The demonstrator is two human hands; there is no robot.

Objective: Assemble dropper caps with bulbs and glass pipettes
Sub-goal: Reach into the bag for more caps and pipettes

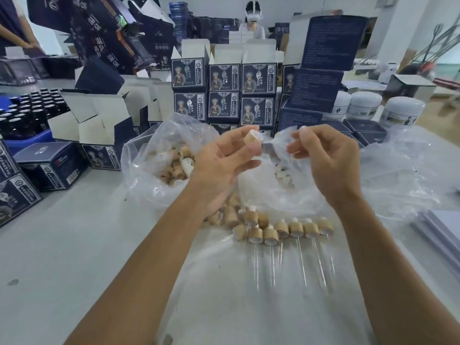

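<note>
Pinching a dropper cap (249,138) — left hand (224,160) raised, palm up.

Grey worktable (62,245) (white wall (410,26) behind)

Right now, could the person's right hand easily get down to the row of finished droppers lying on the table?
Probably yes. The finished droppers lie uncovered on the plastic sheet, below the right hand, with nothing between them. But its fingers seem to pinch something small and clear, so it may need to let go first.
</note>
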